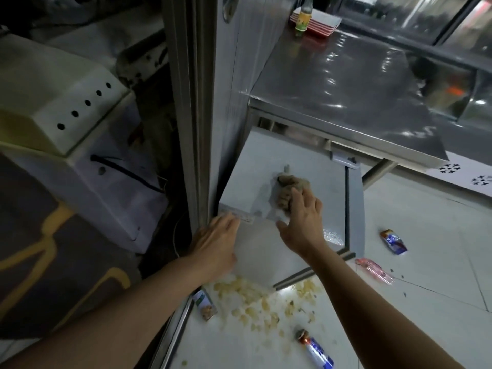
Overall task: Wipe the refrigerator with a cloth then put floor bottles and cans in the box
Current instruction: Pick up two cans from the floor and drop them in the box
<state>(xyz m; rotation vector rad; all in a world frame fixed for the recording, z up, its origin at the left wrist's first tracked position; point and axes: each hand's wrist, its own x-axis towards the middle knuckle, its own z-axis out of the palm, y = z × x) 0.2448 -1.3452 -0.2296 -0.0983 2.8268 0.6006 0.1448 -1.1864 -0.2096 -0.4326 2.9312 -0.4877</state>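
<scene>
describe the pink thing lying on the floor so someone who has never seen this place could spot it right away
Start at the small white refrigerator whose top the right hand wipes with a brown cloth. On the white floor tiles just right of its near corner lies a flattened pink bottle. The two cans nearest it are blue; it alone is pink and translucent.

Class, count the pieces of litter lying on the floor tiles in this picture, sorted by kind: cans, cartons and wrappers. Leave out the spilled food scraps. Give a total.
Cans: 2 (blue can, crushed blue can)
Cartons: 1 (green carton)
Wrappers: 1 (pink wrapper)
Total: 4
</scene>
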